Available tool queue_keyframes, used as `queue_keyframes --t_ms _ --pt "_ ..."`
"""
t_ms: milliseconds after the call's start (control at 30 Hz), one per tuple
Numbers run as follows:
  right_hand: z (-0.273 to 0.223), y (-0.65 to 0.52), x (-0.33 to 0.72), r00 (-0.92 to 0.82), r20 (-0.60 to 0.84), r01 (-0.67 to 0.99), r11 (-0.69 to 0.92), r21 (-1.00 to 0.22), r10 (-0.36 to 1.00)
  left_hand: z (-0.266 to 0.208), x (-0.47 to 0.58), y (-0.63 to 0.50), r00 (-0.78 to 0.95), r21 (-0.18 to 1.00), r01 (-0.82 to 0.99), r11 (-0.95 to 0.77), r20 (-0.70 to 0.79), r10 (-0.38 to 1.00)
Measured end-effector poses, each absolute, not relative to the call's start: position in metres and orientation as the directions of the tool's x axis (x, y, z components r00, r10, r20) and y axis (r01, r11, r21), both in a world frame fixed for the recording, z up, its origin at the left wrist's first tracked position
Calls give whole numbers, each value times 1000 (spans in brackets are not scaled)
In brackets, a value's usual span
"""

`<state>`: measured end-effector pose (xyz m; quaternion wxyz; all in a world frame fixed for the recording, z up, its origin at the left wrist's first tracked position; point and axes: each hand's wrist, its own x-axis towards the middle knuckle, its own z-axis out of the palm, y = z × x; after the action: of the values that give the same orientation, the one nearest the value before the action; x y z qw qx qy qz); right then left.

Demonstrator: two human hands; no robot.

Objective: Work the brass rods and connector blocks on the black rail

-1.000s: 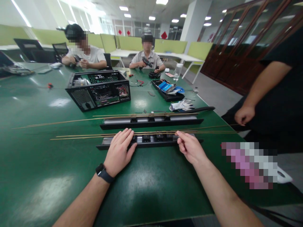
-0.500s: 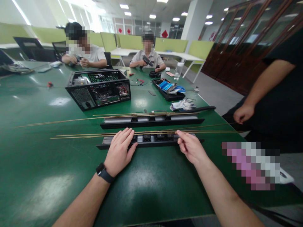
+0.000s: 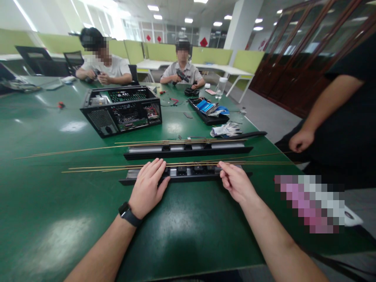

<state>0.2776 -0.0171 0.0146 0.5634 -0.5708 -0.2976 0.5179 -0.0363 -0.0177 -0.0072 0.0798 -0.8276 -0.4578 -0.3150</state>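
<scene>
A black-edged metal rail (image 3: 192,179) with several black blocks lies across the green table in front of me. Thin brass-coloured rods (image 3: 94,169) run lengthwise over it and stick out past both ends. My left hand (image 3: 148,186), a dark watch at its wrist, rests palm down over the rail's left part and the rods, fingers stretched out. At the right part, my right hand (image 3: 236,182) is closed in a pinch on a thin rod; the exact grip is partly hidden by the fingers. Behind lies a second similar rail (image 3: 188,153) with more brass-coloured rods (image 3: 73,150) along it.
An opened black computer case (image 3: 122,111) stands at the back left. Further right are a black tray (image 3: 209,117) with blue items and white gloves (image 3: 225,130). Two people sit across the table; another person's fist (image 3: 302,140) is at the right edge.
The view has shifted very slightly. Both hands and the rods keep their places on the near rail.
</scene>
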Motion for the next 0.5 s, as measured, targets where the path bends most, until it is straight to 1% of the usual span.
queue_keyframes --t_ms 500 --pt "14 -17 278 283 -260 -251 -191 -949 923 -9 -37 -17 378 160 814 -558 583 719"
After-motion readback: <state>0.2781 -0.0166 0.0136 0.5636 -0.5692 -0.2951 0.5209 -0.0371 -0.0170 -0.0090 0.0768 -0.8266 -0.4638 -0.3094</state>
